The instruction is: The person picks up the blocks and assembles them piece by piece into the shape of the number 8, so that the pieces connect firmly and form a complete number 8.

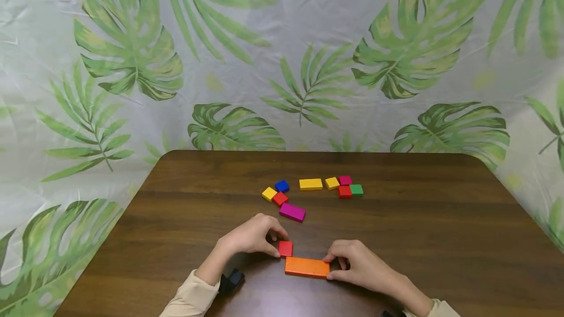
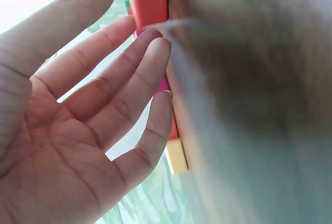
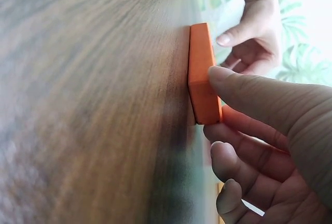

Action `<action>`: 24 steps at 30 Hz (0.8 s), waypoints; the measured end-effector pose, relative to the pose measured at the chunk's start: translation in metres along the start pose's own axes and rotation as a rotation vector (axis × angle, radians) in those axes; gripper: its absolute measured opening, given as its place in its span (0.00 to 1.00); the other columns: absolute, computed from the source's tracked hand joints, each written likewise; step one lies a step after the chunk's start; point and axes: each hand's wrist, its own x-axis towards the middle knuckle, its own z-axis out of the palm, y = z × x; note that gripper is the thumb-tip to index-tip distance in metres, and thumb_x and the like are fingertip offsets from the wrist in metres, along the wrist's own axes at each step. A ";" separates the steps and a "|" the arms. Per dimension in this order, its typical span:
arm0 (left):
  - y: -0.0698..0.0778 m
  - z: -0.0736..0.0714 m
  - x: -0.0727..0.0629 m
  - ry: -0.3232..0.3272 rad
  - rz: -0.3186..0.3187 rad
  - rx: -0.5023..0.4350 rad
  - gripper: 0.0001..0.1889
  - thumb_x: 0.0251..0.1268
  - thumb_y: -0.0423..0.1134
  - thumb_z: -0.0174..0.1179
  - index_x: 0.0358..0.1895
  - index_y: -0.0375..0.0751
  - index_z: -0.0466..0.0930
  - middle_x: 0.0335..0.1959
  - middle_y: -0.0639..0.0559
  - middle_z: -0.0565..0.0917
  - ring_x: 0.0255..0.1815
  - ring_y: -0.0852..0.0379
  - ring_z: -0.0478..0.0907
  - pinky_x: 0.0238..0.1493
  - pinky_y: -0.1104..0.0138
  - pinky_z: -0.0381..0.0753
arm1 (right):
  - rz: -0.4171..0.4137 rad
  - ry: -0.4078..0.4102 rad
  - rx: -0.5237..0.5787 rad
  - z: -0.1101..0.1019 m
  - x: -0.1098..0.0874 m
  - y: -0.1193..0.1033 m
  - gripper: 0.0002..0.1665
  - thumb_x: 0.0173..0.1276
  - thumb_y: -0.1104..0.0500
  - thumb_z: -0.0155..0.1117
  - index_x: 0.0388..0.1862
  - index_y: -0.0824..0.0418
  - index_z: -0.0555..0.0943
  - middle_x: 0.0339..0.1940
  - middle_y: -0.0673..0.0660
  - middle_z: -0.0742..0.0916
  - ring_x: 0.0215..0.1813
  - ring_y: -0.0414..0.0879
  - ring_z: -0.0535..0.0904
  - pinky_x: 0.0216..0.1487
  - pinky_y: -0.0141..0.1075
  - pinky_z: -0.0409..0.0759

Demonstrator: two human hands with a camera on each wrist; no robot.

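Near the front of the wooden table, my left hand [image 1: 253, 236] holds a small red square block [image 1: 285, 248], thumb at its near left corner and fingertips at its far edge. In the left wrist view the other fingers of the left hand [image 2: 88, 115] reach out loosely beside the red block [image 2: 149, 1]. My right hand [image 1: 359, 265] pinches the right end of a long orange block [image 1: 307, 267] between thumb and fingers. The orange block [image 3: 202, 73] lies flat on the table in the right wrist view. Its far left corner is right at the red block's near edge.
Farther back lie a magenta bar [image 1: 293, 212], a red block [image 1: 280, 198], a yellow block [image 1: 269, 193] and a blue block [image 1: 282, 186]. Right of these are a yellow bar [image 1: 310, 184] and several small squares, one a green block [image 1: 356, 190]. A leaf-patterned curtain [image 1: 308, 62] hangs behind.
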 end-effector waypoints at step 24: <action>-0.045 -0.026 0.033 0.487 -0.274 0.080 0.16 0.52 0.32 0.67 0.47 0.35 0.82 0.45 0.42 0.80 0.48 0.46 0.76 0.51 0.54 0.76 | -0.064 0.021 0.009 0.000 0.002 0.001 0.09 0.59 0.50 0.67 0.35 0.52 0.82 0.32 0.45 0.83 0.24 0.26 0.66 0.25 0.22 0.71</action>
